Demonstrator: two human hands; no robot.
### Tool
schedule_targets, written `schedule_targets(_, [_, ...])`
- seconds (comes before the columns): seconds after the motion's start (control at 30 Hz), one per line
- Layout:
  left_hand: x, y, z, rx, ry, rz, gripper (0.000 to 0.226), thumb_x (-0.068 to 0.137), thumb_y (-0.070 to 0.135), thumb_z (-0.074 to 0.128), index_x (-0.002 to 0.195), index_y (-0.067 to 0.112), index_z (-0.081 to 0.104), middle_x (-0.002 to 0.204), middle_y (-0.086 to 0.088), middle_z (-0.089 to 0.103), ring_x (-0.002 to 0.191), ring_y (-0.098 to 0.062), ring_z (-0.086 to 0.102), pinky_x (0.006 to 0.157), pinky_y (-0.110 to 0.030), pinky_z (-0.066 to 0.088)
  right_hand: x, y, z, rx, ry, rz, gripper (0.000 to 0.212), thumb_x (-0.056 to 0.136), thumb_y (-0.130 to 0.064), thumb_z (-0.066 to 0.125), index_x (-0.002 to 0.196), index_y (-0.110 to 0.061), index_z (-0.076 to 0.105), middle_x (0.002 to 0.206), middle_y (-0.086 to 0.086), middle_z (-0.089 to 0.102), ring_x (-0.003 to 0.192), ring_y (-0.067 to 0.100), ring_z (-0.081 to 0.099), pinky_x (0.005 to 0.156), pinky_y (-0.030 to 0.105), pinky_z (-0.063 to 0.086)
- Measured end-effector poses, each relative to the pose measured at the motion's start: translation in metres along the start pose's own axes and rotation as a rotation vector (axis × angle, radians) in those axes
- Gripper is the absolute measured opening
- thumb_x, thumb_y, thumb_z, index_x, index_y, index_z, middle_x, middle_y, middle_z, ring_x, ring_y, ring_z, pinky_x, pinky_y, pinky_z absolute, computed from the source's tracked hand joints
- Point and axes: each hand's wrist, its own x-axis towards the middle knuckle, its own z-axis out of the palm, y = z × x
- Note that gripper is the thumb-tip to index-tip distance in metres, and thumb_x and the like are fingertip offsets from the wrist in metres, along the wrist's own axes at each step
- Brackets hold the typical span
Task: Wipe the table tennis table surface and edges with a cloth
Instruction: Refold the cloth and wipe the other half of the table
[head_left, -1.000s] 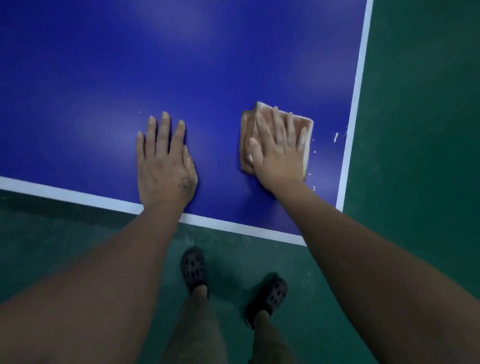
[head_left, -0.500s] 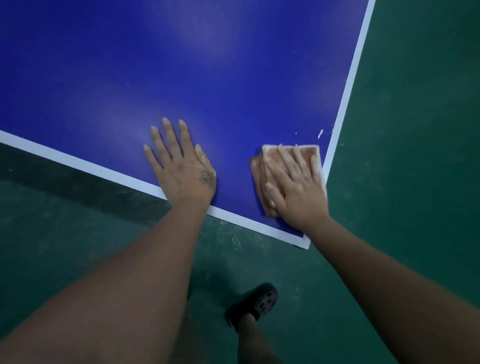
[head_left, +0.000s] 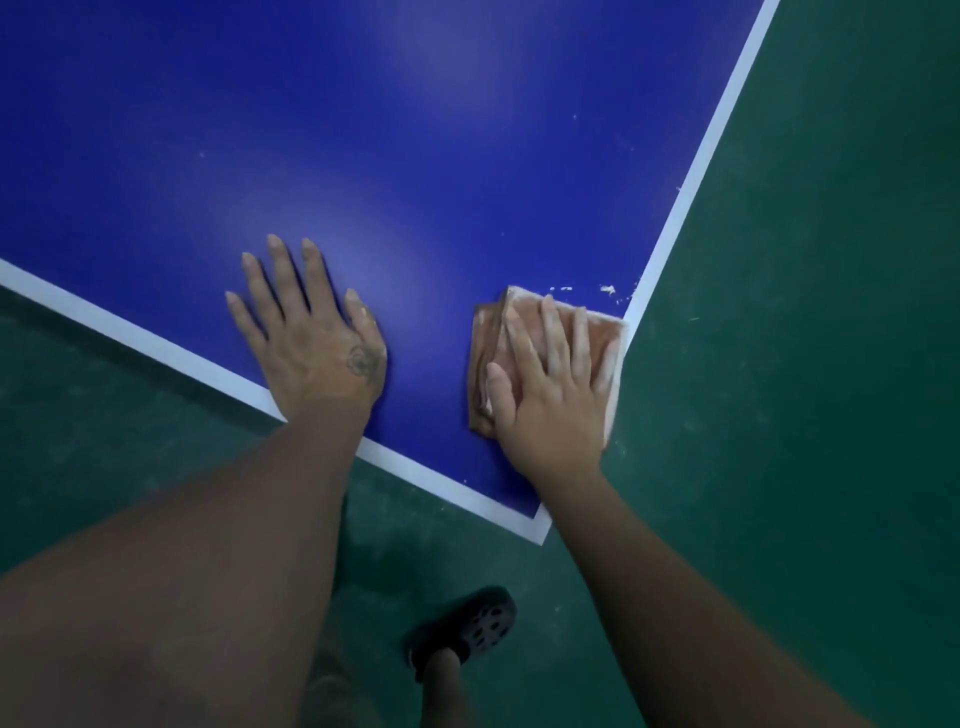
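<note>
The right hand (head_left: 550, 395), fingers spread, is pressing the folded orange-brown cloth (head_left: 605, 338) flat at the blue desk's (head_left: 415, 130) right white edge line (head_left: 691, 171); the left hand (head_left: 311, 338) is bracing flat, empty. Even pressure should be carrying the white specks (head_left: 607, 289), seemingly debris, off the edge.

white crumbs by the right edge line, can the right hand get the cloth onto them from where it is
Probably yes: the crumbs lie just beyond the cloth under the right hand, with only bare blue table between.
</note>
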Motion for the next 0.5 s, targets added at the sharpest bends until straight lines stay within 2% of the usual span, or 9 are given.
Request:
schedule_targets(0.17, [0.000,0.003,0.002,-0.018,0.033,-0.002,0.068,0.114,0.048,0.023,0.175,0.019,0.019,0.184,-0.007,0.008,0.170,-0.033,0.002,0.137,-0.059,0.002,0.119,0.038,-0.012,0.041,-0.028,0.073,0.064,0.109,-0.062,0.022,0.170,-0.046,0.011,0.181,-0.009,0.006,0.167,0.026,-0.006,0.130,0.064,-0.009])
schedule_targets(0.27, [0.000,0.003,0.003,-0.014,0.044,-0.007,0.067,0.115,0.049,0.023,0.175,0.019,0.020,0.184,-0.008,0.010,0.170,-0.033,0.003,0.137,-0.059,0.002,0.158,0.044,-0.017,0.056,-0.071,0.105,0.065,0.108,-0.063,0.017,0.170,-0.046,0.008,0.181,-0.009,-0.001,0.167,0.025,-0.011,0.129,0.066,-0.010])
schedule_targets(0.37, [0.001,0.001,0.004,-0.022,0.069,-0.005,0.066,0.115,0.047,0.026,0.174,0.018,0.023,0.183,-0.008,0.012,0.170,-0.034,0.005,0.137,-0.059,0.003,0.141,0.035,-0.015,0.049,-0.053,0.107,0.065,0.109,-0.061,0.019,0.171,-0.044,0.009,0.181,-0.007,0.001,0.167,0.026,-0.008,0.129,0.067,-0.006])
schedule_targets(0.5, [0.001,0.000,0.005,-0.025,0.088,0.004,0.065,0.116,0.047,0.027,0.174,0.018,0.024,0.183,-0.009,0.015,0.170,-0.035,0.007,0.137,-0.060,0.004,0.059,0.013,-0.002,0.028,-0.002,0.096,0.065,0.110,-0.058,0.027,0.171,-0.043,0.012,0.181,-0.007,0.003,0.168,0.026,-0.006,0.130,0.067,-0.001])
